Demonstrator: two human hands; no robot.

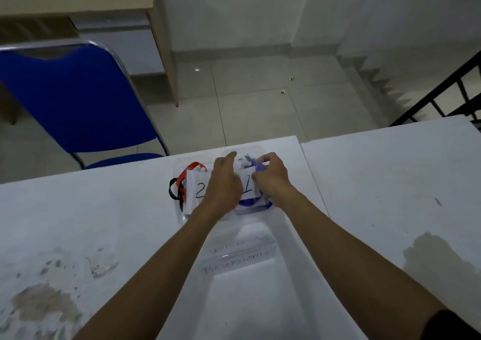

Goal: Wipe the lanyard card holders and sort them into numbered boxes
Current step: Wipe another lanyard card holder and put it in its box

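A stained white desk (78, 222) fills the near view. On it a clear tray (250, 287) lies nearest; beyond, box 2 (199, 190) holds red and black lanyards (182, 183). The left hand (226, 181) rests loose-fingered beside box 1 (247, 186); the right hand (270, 178) pinches a blue lanyard (253, 203) there. Far left stands a blue chair (78, 100) on tiled floor (260, 105).

Head view: dim, cool bluish cast overall. Light source itself not in view. The white table (91, 209) is the brightest surface; no hard glare on it. Soft-edged shadow on the table near its right edge, diffuse. The tiled floor (260, 100) carries a saw-tooth shadow beside the black railing (442, 97). Both hands, left hand (225, 181) and right hand (273, 178), are slightly motion-blurred, fingers smeared. Writing on the clear container (239, 256) near the table's front edge is soft, barely legible. Wide-angle distortion: straight lines bow toward the frame corners. Fine detail is soft and blocky.
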